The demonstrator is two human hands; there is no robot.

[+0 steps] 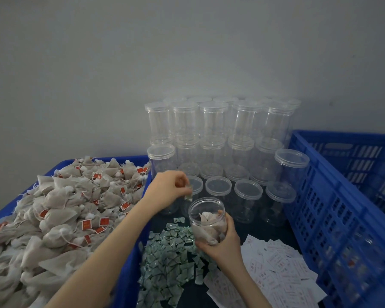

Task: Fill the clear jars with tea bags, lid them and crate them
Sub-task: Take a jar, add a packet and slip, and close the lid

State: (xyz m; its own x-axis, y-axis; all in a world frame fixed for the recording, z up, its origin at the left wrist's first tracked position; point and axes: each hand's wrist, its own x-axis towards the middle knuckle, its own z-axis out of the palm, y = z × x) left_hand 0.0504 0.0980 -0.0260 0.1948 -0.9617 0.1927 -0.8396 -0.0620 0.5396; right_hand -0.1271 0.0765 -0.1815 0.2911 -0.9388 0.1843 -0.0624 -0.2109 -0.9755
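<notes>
1. Sitting in the right hand (223, 243), the open jar (208, 220) has no lid and holds a few tea bags. The fingers wrap around its lower half.
2. Just above the jar's mouth, the left hand (168, 187) pinches a small green packet (189, 196) with its fingertips.
3. Below both hands lies a pile of green packets (168, 261), with white paper slips (276, 270) beside the right wrist.
4. Beyond the hands stand stacked empty lidded jars (213, 138).
5. Left of the left arm is a blue tub (129, 272) heaped with tea bags (60, 210). Right of the right hand is a blue crate (333, 210).
</notes>
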